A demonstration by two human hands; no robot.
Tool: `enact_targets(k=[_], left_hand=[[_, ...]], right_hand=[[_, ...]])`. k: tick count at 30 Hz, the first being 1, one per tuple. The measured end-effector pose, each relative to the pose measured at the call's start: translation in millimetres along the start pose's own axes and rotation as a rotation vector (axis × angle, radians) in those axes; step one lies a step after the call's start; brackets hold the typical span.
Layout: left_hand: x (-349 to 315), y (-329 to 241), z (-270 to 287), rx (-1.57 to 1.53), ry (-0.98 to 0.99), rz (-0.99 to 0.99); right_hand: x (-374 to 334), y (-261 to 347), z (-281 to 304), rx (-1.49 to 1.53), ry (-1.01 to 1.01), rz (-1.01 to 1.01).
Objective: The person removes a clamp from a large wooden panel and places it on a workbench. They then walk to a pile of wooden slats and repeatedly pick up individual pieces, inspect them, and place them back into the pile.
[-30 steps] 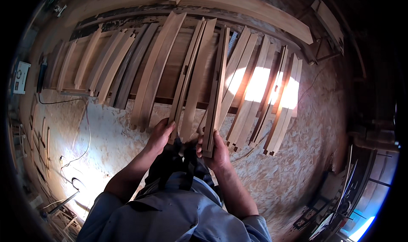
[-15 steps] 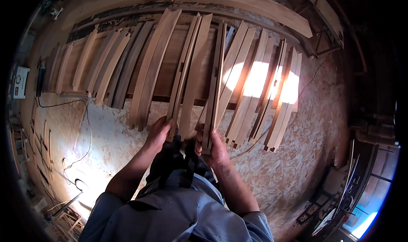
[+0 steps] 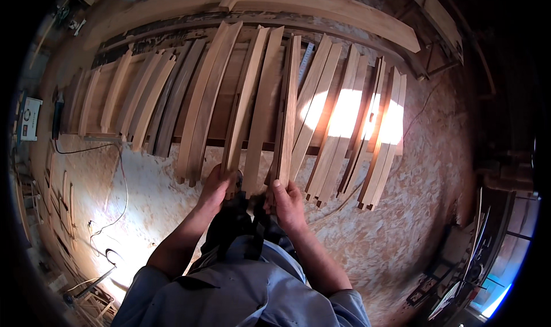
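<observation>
My left hand [image 3: 212,188] grips the near end of a long wooden strip [image 3: 247,97]. My right hand [image 3: 287,205] is closed round the near end of a second wooden strip [image 3: 289,106], its thumb lying on top. A paler wooden strip [image 3: 264,112] rests between the two, with neither hand on it. Just right of the right-hand strip, a pair of strips [image 3: 316,97] leans at an angle, and part of a blue-grey ruler [image 3: 306,60] shows beyond. The fingers under both held strips are partly hidden.
More wooden strips lie side by side across a low bench: dark ones [image 3: 172,106] to the left, notched ones [image 3: 383,143] to the right. Long boards [image 3: 321,8] run along the back. A cable [image 3: 123,178] crosses the floor at left, near a bright lamp glow.
Both held strips have been turned about their length: the slots that faced up are out of sight and plain faces show. My right thumb has moved onto its strip's top.
</observation>
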State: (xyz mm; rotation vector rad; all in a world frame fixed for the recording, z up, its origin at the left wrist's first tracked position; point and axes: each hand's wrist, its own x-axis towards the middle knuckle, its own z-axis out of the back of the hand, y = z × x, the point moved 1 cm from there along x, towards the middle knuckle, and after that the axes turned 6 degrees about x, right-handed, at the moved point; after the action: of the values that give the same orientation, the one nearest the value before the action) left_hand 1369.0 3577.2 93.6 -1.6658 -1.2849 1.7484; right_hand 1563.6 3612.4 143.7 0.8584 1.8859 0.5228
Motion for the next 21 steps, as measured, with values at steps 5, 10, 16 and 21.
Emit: enact_targets(k=[5, 10, 16, 21], left_hand=[[1.6, -3.5, 8.1, -0.218, 0.125, 0.161], [6.7, 9.0, 8.8, -0.175, 0.166, 0.165], [11.4, 3.2, 7.0, -0.06, 0.12, 0.227], [-19.0, -19.8, 6.9, 0.795, -0.091, -0.273]], right_hand=[[-2.9, 2.8, -6.9, -0.102, -0.091, -0.017], [-3.9, -2.1, -3.1, -0.051, -0.099, -0.018], [-5.5, -6.1, -5.8, -0.065, -0.089, 0.024], [-8.3, -2.9, 0.1, -0.038, -0.083, 0.019]])
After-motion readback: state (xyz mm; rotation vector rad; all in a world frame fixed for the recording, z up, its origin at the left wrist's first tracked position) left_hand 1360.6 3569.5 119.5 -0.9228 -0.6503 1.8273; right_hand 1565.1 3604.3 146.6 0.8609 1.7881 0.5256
